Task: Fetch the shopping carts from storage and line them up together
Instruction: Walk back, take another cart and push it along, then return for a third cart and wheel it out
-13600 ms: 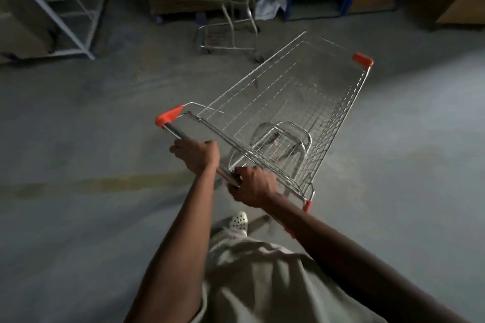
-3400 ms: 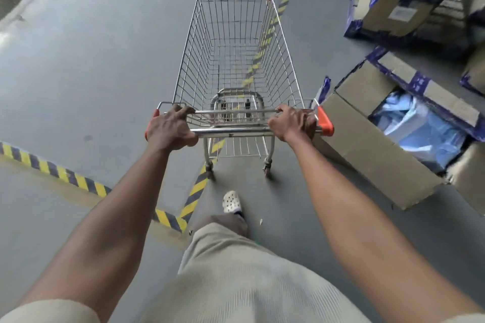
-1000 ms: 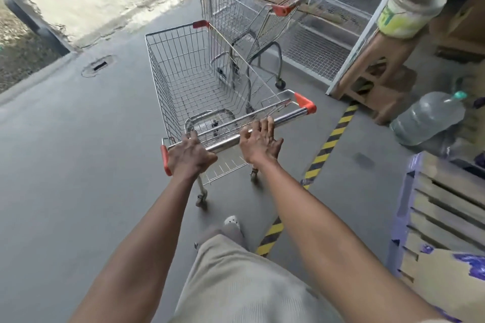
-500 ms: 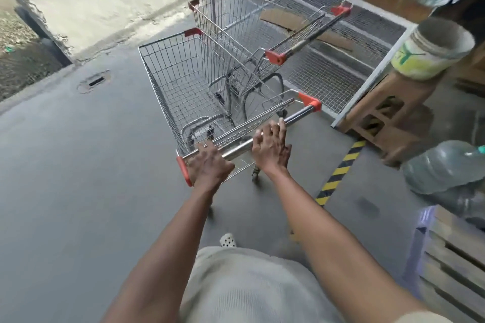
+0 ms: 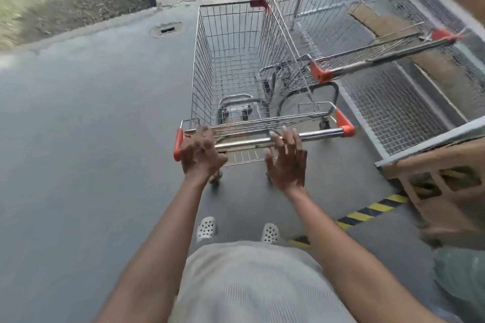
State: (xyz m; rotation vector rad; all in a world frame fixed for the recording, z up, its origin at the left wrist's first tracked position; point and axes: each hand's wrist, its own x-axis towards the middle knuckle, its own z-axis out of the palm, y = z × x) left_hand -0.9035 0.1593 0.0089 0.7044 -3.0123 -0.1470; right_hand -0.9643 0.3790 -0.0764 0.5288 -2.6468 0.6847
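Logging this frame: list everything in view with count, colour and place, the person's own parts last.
near cart: one, silver wire with orange handle caps, centre
far cart: one, same colours, beside the near cart on its right
mesh rack: one, grey wire in a pale frame, right
cardboard sheet: one, brown, lying on the rack
wooden stool: one, brown, right edge
hazard stripe: one, yellow and black, floor at lower right
floor drain: one, dark, upper left
shoes: two, white, bottom centre
left hand: one, fingers spread at the near cart's handle
right hand: one, fingers straight, at the same handle
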